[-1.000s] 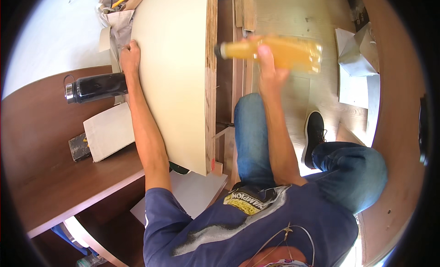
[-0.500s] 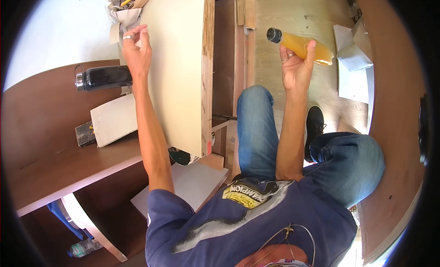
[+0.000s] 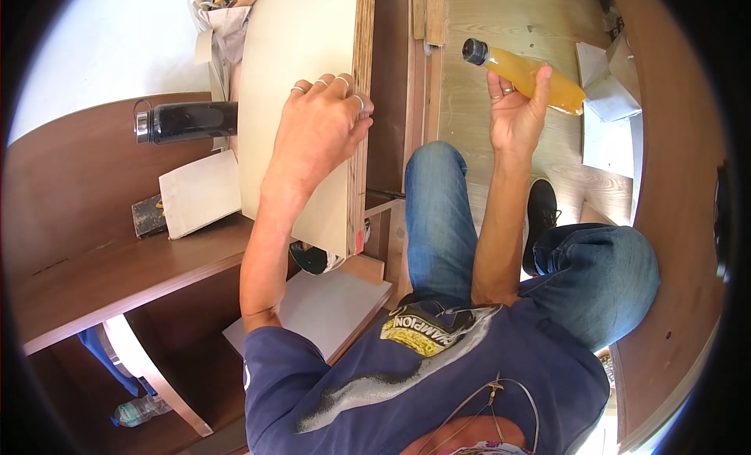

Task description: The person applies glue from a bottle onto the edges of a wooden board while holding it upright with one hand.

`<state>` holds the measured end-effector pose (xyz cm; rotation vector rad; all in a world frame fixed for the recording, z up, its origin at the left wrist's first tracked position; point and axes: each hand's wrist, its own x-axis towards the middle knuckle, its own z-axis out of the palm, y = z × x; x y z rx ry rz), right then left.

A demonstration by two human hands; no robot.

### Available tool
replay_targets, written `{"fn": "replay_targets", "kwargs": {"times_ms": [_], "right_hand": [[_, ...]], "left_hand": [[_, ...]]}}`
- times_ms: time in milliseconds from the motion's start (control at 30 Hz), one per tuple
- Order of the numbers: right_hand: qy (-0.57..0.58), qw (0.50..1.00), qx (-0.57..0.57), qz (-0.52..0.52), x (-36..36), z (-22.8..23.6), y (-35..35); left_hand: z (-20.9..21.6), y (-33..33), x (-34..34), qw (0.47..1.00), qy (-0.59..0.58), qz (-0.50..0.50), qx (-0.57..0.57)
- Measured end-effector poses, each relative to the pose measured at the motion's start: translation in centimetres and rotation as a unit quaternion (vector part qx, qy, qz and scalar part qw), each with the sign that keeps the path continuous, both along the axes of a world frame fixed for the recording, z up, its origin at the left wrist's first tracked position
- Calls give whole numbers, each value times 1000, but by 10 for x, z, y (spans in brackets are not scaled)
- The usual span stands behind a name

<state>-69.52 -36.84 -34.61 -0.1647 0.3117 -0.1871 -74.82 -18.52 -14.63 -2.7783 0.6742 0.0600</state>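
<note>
My right hand (image 3: 518, 117) is wrapped round a clear bottle of yellow-orange liquid (image 3: 526, 73) with a black cap, held tilted above the floor. Bent and closed, my left hand (image 3: 322, 130) is over the pale wooden panel (image 3: 301, 37), its fingertips near the panel's layered right edge. What those fingers hold, if anything, is hidden beneath the hand. A black flask (image 3: 192, 123) with a metal cap and loop lies left of the panel, partly hidden by it.
A brown wooden shelf (image 3: 125, 279) runs along the left, with a white board piece (image 3: 199, 193) on it. Below are a blue-capped plastic bottle (image 3: 141, 410) and a pale sheet (image 3: 305, 314). White papers (image 3: 609, 142) lie on the floor at right, beside a curved brown panel (image 3: 677, 181).
My left hand has moved right and nearer, from the panel's far left side to its right edge, and its fingers have curled. The right hand still holds the bottle, almost unmoved.
</note>
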Motion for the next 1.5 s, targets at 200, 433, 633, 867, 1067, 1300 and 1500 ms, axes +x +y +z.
{"fn": "replay_targets", "kwargs": {"times_ms": [200,433,633,867,1067,1300,1500], "right_hand": [[-9,1000,-19,3,1,-2,-4],[-38,996,-86,-4,-8,12,14],[-87,972,-209,60,-14,49,30],[-172,864,-473,-11,-7,147,-10],[-205,844,-481,-122,-28,223,-17],[-169,810,-562,-21,-37,219,-24],[-160,815,-556,34,-33,211,-24]], "left_hand": [[3,1,7,988,103,-41,-109],[56,75,6,860,13,176,-479],[32,172,22,903,-177,310,-240],[0,221,44,881,-288,365,-93],[1,236,62,840,-333,383,-189],[-32,261,85,811,-245,449,-284],[-55,249,82,806,-247,452,-292]]}}
